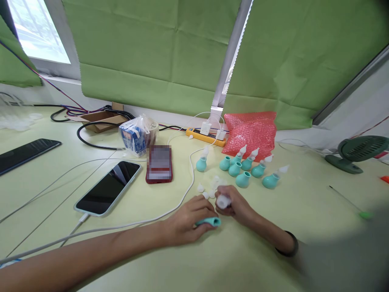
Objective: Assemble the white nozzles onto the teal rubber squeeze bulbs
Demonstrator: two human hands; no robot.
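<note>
My left hand (pixel 191 219) is closed around a teal rubber bulb (pixel 214 221), its open mouth facing right. Just beside it, my right hand (pixel 234 202) grips a clear plastic nozzle part (pixel 223 201), slightly blurred. In front of both hands lie several small translucent white pieces (pixel 212 190). Farther back stand several teal bulbs; some, like the near right bulb (pixel 271 181), carry clear pointed tips, while others, such as the front bulb (pixel 243 179), have bare open necks. One tipped bulb (pixel 201 163) stands apart on the left.
A pink bubble-wrap bag (pixel 252 132) and a yellow power strip (pixel 206 137) lie at the back. Left are a charging phone (pixel 107 188), a red-cased phone (pixel 159 164) and a plastic-wrapped packet (pixel 136 136). A white cable (pixel 185 192) crosses the table. A green fan (pixel 361 148) stands right.
</note>
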